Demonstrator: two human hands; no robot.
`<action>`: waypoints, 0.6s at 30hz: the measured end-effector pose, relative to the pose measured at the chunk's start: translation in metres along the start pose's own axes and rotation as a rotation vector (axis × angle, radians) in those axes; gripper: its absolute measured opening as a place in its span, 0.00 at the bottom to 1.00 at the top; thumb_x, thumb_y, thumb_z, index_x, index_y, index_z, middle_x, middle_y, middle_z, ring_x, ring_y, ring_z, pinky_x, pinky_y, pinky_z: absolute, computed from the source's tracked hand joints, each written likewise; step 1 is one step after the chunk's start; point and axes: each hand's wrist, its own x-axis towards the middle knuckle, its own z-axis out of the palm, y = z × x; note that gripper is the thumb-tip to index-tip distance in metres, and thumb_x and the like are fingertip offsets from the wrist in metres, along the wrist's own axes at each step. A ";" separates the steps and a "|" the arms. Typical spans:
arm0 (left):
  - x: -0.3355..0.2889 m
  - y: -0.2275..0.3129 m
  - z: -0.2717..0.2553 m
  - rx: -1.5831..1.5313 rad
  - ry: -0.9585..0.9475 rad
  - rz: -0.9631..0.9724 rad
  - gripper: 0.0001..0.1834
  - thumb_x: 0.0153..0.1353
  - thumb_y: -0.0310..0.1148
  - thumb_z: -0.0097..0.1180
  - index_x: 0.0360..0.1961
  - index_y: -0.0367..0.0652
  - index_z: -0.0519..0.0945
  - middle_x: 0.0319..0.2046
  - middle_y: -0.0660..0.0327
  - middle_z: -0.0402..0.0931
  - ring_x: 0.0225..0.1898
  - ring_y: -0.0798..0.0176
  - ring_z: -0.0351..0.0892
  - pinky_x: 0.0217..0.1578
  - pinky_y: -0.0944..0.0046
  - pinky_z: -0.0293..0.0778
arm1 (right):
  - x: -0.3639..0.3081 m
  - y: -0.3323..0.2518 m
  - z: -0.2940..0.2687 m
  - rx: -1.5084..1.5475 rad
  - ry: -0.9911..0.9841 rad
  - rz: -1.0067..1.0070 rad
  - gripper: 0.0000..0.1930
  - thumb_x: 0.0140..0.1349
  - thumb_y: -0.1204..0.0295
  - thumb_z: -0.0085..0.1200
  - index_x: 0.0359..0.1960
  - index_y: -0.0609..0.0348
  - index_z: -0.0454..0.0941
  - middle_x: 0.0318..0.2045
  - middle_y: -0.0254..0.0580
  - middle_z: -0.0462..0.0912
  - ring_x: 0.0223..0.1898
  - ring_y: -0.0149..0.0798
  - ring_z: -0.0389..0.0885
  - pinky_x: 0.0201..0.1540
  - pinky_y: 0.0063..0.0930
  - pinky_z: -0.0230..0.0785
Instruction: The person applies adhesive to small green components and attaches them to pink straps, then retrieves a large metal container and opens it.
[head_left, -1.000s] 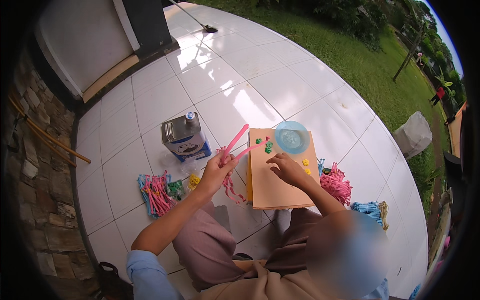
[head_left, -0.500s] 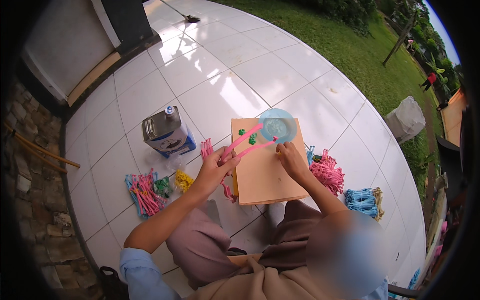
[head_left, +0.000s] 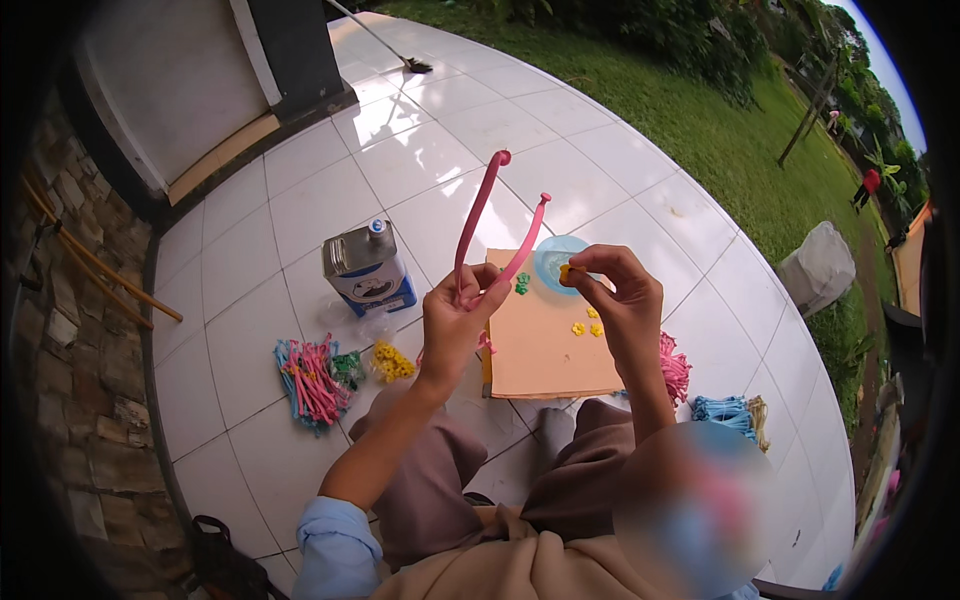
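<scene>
Rectangular metal can [head_left: 366,267], silver with blue-and-white label [head_left: 378,291], stands on the tiled floor, left of centre. White plastic bag [head_left: 818,268], far right, at the grass edge.

The left hand [head_left: 452,325] pinches a bent pink strip [head_left: 487,235]. The right hand [head_left: 620,305] holds a small yellow piece [head_left: 565,272] above the tan board [head_left: 540,355].

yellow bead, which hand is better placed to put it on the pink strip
Right. The right hand already pinches the yellow bead, close to the pink strip, which the left hand holds upright.
</scene>
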 end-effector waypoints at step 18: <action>-0.017 -0.008 0.009 0.153 -0.001 0.063 0.21 0.52 0.18 0.57 0.15 0.44 0.57 0.34 0.57 0.75 0.36 0.73 0.74 0.39 0.73 0.72 | -0.012 0.010 0.021 -0.121 0.066 0.025 0.20 0.47 0.71 0.64 0.33 0.56 0.61 0.25 0.35 0.79 0.27 0.26 0.69 0.33 0.20 0.59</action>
